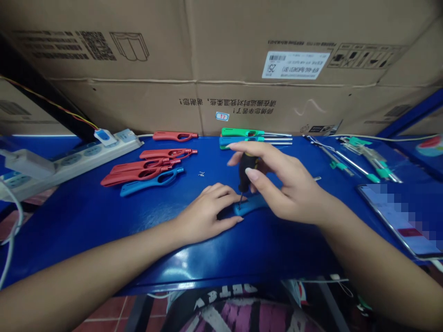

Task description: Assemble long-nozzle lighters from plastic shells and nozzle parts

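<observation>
My right hand (277,184) grips a black screwdriver (245,173) by its handle and holds it upright, tip down on a blue plastic lighter shell (249,205) lying on the blue table (104,216). My left hand (207,212) presses down on the left end of that blue shell, fingers curled over it, right beside the screwdriver tip.
Several red lighter shells (145,168) and one blue shell (152,180) lie at the left. Green and blue assembled lighters (254,137) lie at the back. Metal rods with green parts (360,159) and a phone (404,216) are at the right. A power strip (69,159) sits far left. Cardboard boxes (221,64) stand behind.
</observation>
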### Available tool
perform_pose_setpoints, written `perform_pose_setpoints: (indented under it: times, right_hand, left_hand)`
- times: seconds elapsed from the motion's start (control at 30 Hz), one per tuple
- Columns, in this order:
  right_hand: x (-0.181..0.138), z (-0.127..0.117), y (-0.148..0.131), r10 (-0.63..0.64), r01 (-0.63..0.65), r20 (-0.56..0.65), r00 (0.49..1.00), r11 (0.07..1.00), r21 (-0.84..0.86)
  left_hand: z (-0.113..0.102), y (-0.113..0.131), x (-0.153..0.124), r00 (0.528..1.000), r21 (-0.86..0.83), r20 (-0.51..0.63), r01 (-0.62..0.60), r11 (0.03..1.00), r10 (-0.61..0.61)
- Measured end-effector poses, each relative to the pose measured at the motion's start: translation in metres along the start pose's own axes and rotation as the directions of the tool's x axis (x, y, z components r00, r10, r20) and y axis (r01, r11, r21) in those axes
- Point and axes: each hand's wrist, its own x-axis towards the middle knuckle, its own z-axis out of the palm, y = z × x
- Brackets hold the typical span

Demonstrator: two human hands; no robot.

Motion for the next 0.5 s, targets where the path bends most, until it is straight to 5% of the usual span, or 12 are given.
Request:
perform_pose_setpoints:
  times: [0.17, 0.33, 0.5]
  right_hand:
    - [-0.0021, -0.0079, 0.0031, -0.085, 0.076, -0.030, 0.996, 0.967, -0.242]
    - [-0.0022, -0.0077, 0.0026, 0.012, -0.015, 0.090, 0.996, 1.000, 0.026]
    - [-0.0023, -0.0065, 0.0041, -0.077, 0.051, -0.100, 0.992, 0.969, -0.242]
  left_hand:
    - [0.0008, 0.0000, -0.0004, 0.998, -0.012, -0.011, -0.064, 0.998, 0.063]
    - [0.0004, 0.0001, 0.0007, 0.999, -0.052, 0.019, -0.039, 0.998, 0.040]
    - [0.0001, 0.0001, -0.0003, 0.999, -0.061, 0.029, -0.032, 0.998, 0.034]
